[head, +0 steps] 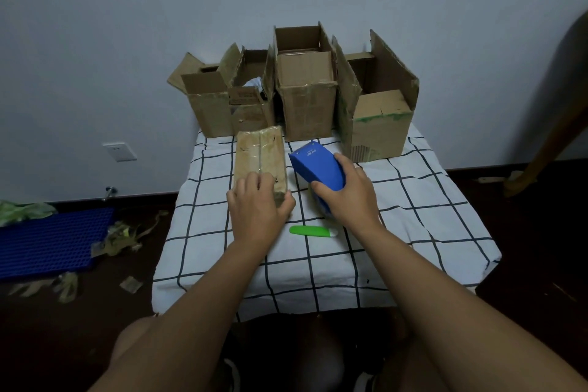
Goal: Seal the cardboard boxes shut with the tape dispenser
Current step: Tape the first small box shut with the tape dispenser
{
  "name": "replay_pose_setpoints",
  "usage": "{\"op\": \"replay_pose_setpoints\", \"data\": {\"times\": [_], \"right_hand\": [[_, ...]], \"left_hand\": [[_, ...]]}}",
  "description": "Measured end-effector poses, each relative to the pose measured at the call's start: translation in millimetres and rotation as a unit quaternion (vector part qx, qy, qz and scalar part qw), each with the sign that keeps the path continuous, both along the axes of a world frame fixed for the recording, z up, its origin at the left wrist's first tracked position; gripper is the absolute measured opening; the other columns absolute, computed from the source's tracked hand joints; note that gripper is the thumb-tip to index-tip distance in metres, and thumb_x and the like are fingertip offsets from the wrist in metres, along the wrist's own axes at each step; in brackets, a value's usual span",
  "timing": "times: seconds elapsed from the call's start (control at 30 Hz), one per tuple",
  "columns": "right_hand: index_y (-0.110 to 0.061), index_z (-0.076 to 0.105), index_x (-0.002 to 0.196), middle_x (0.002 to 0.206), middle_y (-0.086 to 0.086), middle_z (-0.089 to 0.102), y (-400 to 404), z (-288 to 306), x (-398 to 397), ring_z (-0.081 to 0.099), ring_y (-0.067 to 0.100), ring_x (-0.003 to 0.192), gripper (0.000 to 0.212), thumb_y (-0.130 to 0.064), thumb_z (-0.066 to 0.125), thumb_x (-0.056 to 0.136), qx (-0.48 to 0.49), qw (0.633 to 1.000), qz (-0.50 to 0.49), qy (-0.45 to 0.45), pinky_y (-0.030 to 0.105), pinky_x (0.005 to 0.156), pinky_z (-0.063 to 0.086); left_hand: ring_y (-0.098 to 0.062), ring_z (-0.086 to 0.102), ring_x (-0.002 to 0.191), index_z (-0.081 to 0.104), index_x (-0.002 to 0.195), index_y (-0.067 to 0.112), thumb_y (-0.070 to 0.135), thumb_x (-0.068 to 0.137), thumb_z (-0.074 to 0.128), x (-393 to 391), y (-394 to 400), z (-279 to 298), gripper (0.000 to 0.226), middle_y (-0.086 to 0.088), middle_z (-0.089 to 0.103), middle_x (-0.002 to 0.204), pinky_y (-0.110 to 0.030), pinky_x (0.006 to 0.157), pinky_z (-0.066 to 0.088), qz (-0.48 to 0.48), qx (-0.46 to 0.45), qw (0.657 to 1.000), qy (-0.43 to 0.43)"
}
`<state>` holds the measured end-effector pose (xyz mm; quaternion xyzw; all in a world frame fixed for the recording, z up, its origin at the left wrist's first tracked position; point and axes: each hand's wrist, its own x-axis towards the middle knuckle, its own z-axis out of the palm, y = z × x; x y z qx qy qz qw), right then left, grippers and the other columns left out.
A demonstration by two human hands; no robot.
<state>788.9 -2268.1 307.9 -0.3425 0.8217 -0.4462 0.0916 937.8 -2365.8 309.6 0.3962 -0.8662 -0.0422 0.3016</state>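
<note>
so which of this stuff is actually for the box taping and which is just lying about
For the job:
- blue tape dispenser, gripped by the right hand
- small taped box, held by the left hand
- open cardboard boxes at the back

Lying about:
- green cutter
- blue mat
- floor scraps

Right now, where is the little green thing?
In the head view, the green cutter lies on the checked tablecloth, near the middle, just nearer the person than the blue tape dispenser and between the two forearms.

blue tape dispenser; brown boxes; checked cloth
</note>
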Motion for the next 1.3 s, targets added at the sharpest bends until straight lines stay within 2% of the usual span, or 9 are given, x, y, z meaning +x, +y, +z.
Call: {"op": "replay_pose_setpoints", "data": {"times": [0.07,0.23,0.43,0.57,0.67,0.8,0.97,1.13,1.3], "right_hand": [[-0.032,0.039,0.148,0.12,0.002,0.052,-0.1,-0.7,0.9,0.05,0.024,0.111,0.073,-0.051,0.069,0.084,0.001,1.0,-0.005,0.003,0.036,0.09,0.045],[-0.034,0.037,0.149,0.108,-0.005,0.043,-3.2,-0.9,4.0,0.049,0.023,0.109,0.075,-0.053,0.068,0.083,0.024,1.0,-0.011,0.016,0.033,0.082,0.039],[-0.033,0.038,0.149,0.113,-0.003,0.047,-3.0,0.3,0.0,0.049,0.026,0.112,0.075,-0.052,0.068,0.083,0.021,1.0,-0.009,0.002,0.037,0.09,0.044],[-0.033,0.038,0.148,0.111,-0.004,0.045,-2.8,0.1,0.5,0.049,0.026,0.111,0.074,-0.051,0.068,0.084,0.019,1.0,-0.006,0.009,0.038,0.09,0.046],[-0.032,0.038,0.148,0.117,0.0,0.05,-2.5,-0.6,-0.3,0.049,0.025,0.113,0.073,-0.05,0.069,0.084,0.014,1.0,-0.008,0.008,0.037,0.09,0.045],[-0.032,0.038,0.149,0.124,0.004,0.053,-2.5,-0.3,-1.3,0.049,0.025,0.114,0.073,-0.049,0.069,0.084,0.011,1.0,-0.008,0.002,0.041,0.094,0.047],[-0.032,0.039,0.148,0.123,0.003,0.053,-3.1,-0.5,-2.0,0.05,0.024,0.112,0.073,-0.05,0.068,0.084,0.014,1.0,-0.006,0.008,0.041,0.093,0.047],[-0.033,0.038,0.146,0.12,0.002,0.054,-4.9,-4.2,-5.9,0.049,0.019,0.104,0.072,-0.053,0.067,0.083,0.015,1.0,-0.007,0.006,0.037,0.084,0.045],[-0.032,0.041,0.146,0.125,0.005,0.056,-7.6,-5.3,-9.8,0.048,0.018,0.1,0.075,-0.054,0.069,0.08,0.012,1.0,-0.015,-0.002,0.034,0.081,0.04]], "left_hand": [[-0.024,0.048,0.093,0.06,0.097,0.018,0.044,0.086,0.064,1.8,1.2,-1.5,0.028,-0.003,0.054,0.096,-0.041,0.082,0.037,-0.003,-0.019,1.0,-0.012],[-0.024,0.046,0.083,0.061,0.082,0.013,0.037,0.088,0.068,5.4,-2.2,1.4,0.025,-0.004,0.047,0.087,-0.04,0.077,0.036,-0.061,-0.021,0.998,0.007],[-0.025,0.047,0.085,0.068,0.095,0.012,0.026,0.087,0.07,21.6,-17.8,2.0,0.017,-0.006,0.051,0.091,-0.038,0.073,0.043,-0.145,-0.041,0.988,-0.015],[-0.027,0.048,0.077,0.067,0.088,0.008,0.016,0.087,0.072,22.3,-23.9,9.7,0.01,-0.008,0.05,0.083,-0.036,0.061,0.044,-0.172,-0.063,0.983,-0.025],[-0.028,0.049,0.078,0.068,0.089,0.006,0.013,0.087,0.072,19.9,-23.3,13.5,0.008,-0.009,0.052,0.085,-0.037,0.062,0.045,-0.184,-0.051,0.981,-0.03],[-0.029,0.052,0.087,0.07,0.108,0.008,-0.001,0.078,0.074,33.4,-27.6,12.9,0.032,-0.01,0.056,0.095,-0.032,0.067,0.043,-0.212,-0.025,0.976,-0.049],[-0.033,0.054,0.079,0.07,0.1,0.002,-0.009,0.07,0.077,28.9,-22.6,16.8,0.032,-0.013,0.057,0.086,-0.037,0.062,0.046,-0.21,-0.06,0.974,-0.056],[-0.032,0.057,0.086,0.067,0.097,0.002,-0.008,0.064,0.078,58.9,-35.0,19.1,0.036,-0.014,0.061,0.094,-0.039,0.072,0.045,-0.206,-0.11,0.97,-0.066],[-0.035,0.06,0.086,0.069,0.098,0.003,-0.002,0.068,0.078,87.4,-42.2,25.5,0.032,-0.014,0.063,0.096,-0.04,0.069,0.048,-0.179,-0.108,0.97,-0.121]]}}
